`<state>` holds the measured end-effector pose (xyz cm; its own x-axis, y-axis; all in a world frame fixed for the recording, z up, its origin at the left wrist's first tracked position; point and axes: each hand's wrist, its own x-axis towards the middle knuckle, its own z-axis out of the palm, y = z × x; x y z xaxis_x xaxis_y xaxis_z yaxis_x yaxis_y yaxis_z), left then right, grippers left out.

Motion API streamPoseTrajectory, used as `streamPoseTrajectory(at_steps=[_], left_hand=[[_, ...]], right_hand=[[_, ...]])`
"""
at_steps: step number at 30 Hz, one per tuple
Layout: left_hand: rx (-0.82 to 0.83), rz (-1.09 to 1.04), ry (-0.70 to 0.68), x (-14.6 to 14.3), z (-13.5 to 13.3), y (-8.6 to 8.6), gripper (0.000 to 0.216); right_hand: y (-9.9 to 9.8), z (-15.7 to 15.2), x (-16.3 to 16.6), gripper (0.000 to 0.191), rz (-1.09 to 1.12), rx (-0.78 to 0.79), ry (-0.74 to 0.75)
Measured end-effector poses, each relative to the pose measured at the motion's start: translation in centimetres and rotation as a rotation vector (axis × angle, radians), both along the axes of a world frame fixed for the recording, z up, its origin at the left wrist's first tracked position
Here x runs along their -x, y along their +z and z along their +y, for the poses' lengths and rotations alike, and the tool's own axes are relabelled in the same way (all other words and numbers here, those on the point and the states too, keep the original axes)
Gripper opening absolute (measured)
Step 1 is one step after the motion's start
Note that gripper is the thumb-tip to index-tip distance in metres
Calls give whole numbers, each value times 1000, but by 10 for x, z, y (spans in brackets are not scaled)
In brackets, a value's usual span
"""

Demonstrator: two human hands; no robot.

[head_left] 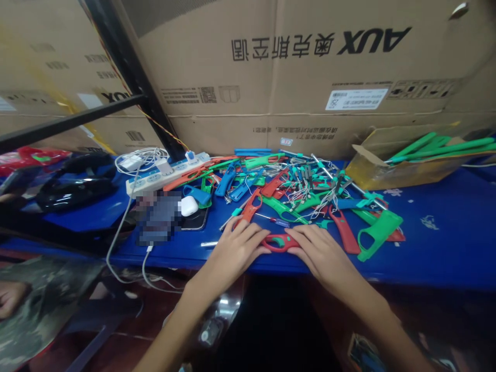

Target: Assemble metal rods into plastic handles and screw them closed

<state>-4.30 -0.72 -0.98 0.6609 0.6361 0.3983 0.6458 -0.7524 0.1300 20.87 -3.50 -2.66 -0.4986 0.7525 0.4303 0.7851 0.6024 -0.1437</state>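
Both my hands rest at the front edge of a blue table (434, 243). Between them lies a red plastic handle piece (279, 242) with a green trigger insert. My left hand (236, 250) grips its left end with the fingers curled over it. The right end is covered by my right hand (320, 250), its fingers pressed down on the piece. Behind the hands spreads a heap of red, green and blue plastic handle parts (294, 196) mixed with metal rods and springs.
A white power strip (166, 173) with plugs and cables lies at the back left, beside a phone (196, 219) and a white earbud case (189, 205). At the right, an open cardboard box (403, 168) holds long green parts. Large cartons (302, 67) wall the back.
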Motion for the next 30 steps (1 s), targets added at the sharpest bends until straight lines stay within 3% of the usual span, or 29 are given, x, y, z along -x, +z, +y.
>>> streamPoseTrajectory(at_steps=[8, 14, 24, 30], left_hand=[[66, -18, -21, 1, 4, 6, 28], [74, -68, -10, -2, 4, 7, 24], [39, -59, 6, -4, 1, 4, 26], [55, -68, 13, -4, 1, 8, 25]], right_hand=[[6, -3, -1, 31, 127, 114, -15], [-1, -2, -4, 33, 236, 169, -62], [1, -4, -4, 28, 260, 194, -65], [0, -4, -3, 28, 260, 132, -55]])
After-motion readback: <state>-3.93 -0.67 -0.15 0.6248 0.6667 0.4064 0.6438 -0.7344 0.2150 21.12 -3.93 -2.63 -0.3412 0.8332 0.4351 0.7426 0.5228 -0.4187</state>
